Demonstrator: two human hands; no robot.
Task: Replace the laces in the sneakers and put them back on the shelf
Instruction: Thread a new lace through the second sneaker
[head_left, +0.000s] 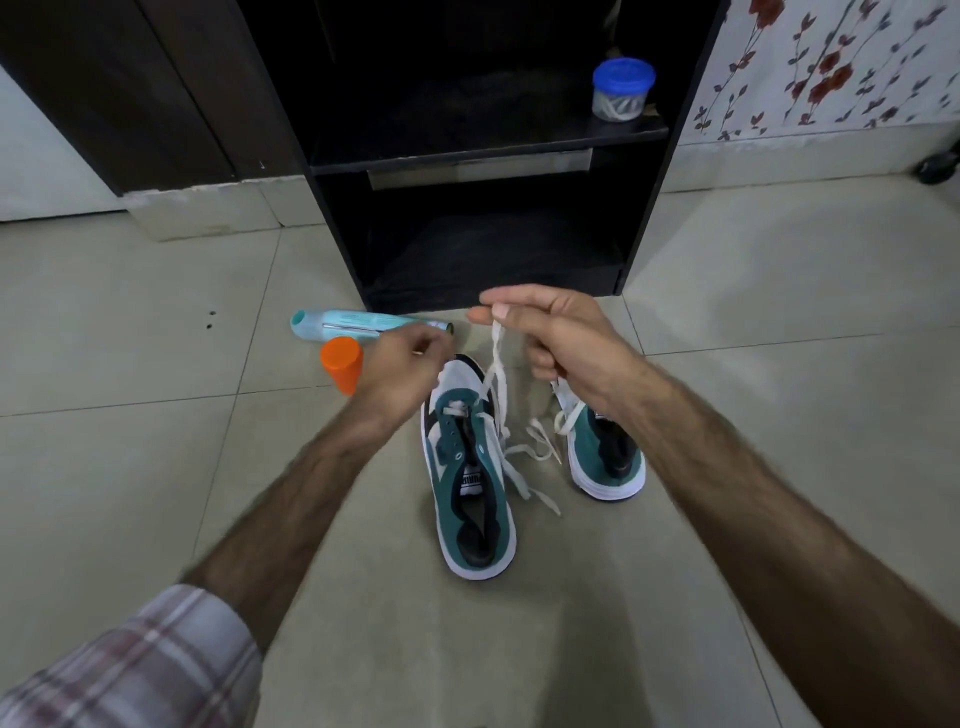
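A plaid sleeve (130, 670) is showing at lower left. At centre, two teal-and-white sneakers (470, 478) are sitting on the pale floor tiles (156, 467), a loose white lace (498, 374) trailing between them. The right hand (561, 338) is pinching that lace's upper end; the left hand (400, 364) is curled (blurred, its hold unclear). Beyond are lying an orange cap (341, 364) and teal tube (358, 325), then a black shelf (483, 156) holding a blue-lidded jar (622, 89).
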